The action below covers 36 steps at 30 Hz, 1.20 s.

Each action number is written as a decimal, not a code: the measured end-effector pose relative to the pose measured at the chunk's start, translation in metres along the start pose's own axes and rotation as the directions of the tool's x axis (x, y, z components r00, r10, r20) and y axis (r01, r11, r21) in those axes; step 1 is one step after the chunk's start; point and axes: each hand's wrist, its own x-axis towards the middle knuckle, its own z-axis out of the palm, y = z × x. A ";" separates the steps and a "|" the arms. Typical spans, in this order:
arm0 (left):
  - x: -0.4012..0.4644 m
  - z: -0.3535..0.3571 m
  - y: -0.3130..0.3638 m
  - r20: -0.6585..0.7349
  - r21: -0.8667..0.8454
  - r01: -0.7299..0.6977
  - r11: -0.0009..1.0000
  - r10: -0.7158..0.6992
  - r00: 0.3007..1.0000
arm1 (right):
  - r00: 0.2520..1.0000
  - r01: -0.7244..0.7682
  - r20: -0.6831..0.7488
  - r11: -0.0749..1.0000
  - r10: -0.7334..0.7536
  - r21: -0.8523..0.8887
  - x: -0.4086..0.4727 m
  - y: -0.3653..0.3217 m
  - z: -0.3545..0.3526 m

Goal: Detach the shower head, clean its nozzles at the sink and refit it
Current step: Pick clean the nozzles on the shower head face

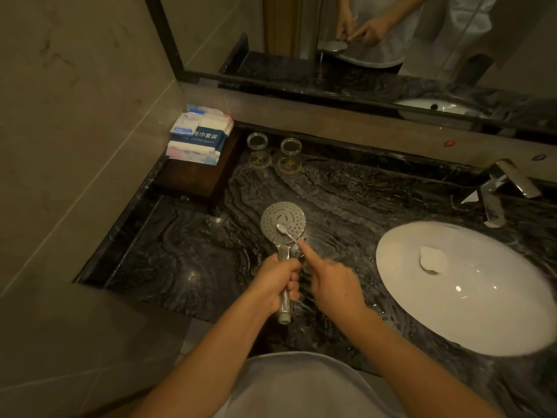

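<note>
A chrome shower head (282,220) is held face up above the dark marble counter (187,254), left of the sink. My left hand (275,282) grips its handle, whose threaded end sticks out below my fist. My right hand (331,280) holds a small white toothbrush (286,232), index finger stretched along its handle. The brush head lies on the lower middle of the nozzle plate.
A white oval sink (470,315) with a closed drain plug sits to the right, a chrome tap (500,188) behind it. Two glass cups (272,143) stand at the back. Packaged towels (200,134) rest on a wooden box at the back left. A mirror spans the wall.
</note>
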 end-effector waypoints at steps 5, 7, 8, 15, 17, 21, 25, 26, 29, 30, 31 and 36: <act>0.000 0.001 0.006 0.010 -0.034 -0.006 0.999 0.006 1.000 | 1.000 -0.017 -0.008 1.000 0.017 0.008 0.002 -0.003 -0.004; 0.000 -0.003 0.006 0.000 -0.045 0.005 0.999 -0.005 1.000 | 0.999 0.016 0.039 0.999 -0.018 0.032 -0.012 -0.006 0.003; 0.000 -0.003 0.005 -0.007 -0.044 0.011 0.999 -0.011 1.000 | 0.998 0.026 0.052 0.999 -0.029 0.039 -0.016 -0.006 0.006; -0.001 0.003 -0.001 -0.007 -0.036 -0.004 0.999 0.004 1.000 | 0.998 -0.059 -0.028 0.995 0.061 0.082 0.007 0.003 -0.009; 0.002 0.001 0.000 -0.011 -0.032 -0.009 0.999 0.008 1.000 | 0.999 -0.039 0.006 0.994 0.039 0.105 -0.008 0.001 0.001; 0.005 -0.006 -0.008 -0.025 -0.022 0.011 1.000 -0.012 1.000 | 0.999 -0.029 0.041 0.995 0.025 0.099 -0.027 0.000 0.016; 0.006 -0.006 -0.012 -0.022 -0.025 0.005 1.000 -0.005 1.000 | 0.993 -0.103 -0.046 0.990 0.109 0.100 0.001 0.006 -0.003; 0.006 -0.006 -0.012 -0.018 -0.036 0.008 0.999 -0.008 1.000 | 0.994 -0.098 -0.048 0.990 0.103 0.104 0.000 0.005 -0.005; 0.007 -0.009 -0.011 -0.020 -0.072 0.021 0.997 -0.023 1.000 | 0.998 -0.046 0.039 0.991 0.041 0.123 -0.027 0.002 0.011; 0.007 -0.010 -0.011 -0.025 -0.077 0.022 0.997 -0.024 0.999 | 0.997 -0.038 0.074 0.991 0.029 0.128 -0.038 0.000 0.017; 0.006 -0.012 -0.011 -0.029 -0.075 0.022 0.997 -0.024 0.999 | 0.996 -0.036 0.086 0.991 0.025 0.129 -0.044 -0.001 0.021; 0.000 -0.007 -0.014 -0.040 -0.048 0.025 0.999 -0.027 0.999 | 0.991 -0.107 -0.052 0.972 0.120 0.208 -0.010 0.006 0.002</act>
